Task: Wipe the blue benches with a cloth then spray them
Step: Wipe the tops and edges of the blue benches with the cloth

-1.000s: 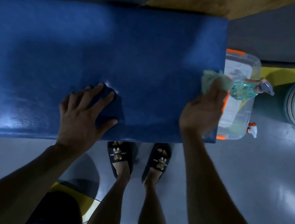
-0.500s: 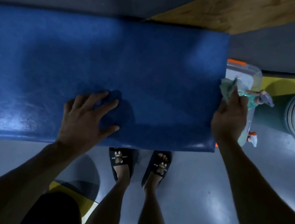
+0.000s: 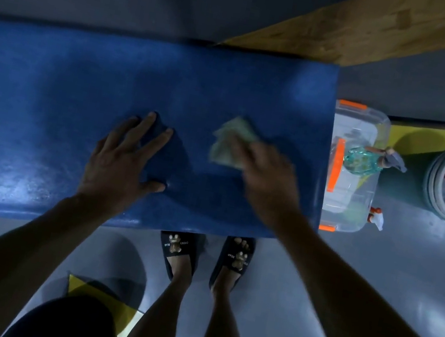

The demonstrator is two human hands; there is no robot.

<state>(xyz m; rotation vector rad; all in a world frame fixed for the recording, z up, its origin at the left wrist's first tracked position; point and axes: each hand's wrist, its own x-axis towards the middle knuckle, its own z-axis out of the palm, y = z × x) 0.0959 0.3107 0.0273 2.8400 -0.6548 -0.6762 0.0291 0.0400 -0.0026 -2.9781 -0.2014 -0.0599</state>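
Note:
The blue bench (image 3: 66, 87) runs across the view, and its right end is near the middle right. My left hand (image 3: 125, 157) lies flat on the bench top with its fingers spread, next to a darker patch. Blurred by motion, my right hand (image 3: 267, 176) holds a pale green cloth (image 3: 229, 140) against the bench top, just right of my left hand. A teal spray bottle (image 3: 362, 161) lies on a clear box past the bench's right end.
The clear plastic box (image 3: 372, 120) with orange latches stands on the floor against the bench end. A white spray head (image 3: 377, 219) shows beside it. A grey bucket (image 3: 437, 176) sits at the far right. A wooden plank (image 3: 359, 29) runs behind. My feet in sandals are below the bench edge.
My right hand has carried the green cloth from the box at the bench's right end leftward onto the bench top. My left hand has stayed pressed on the bench.

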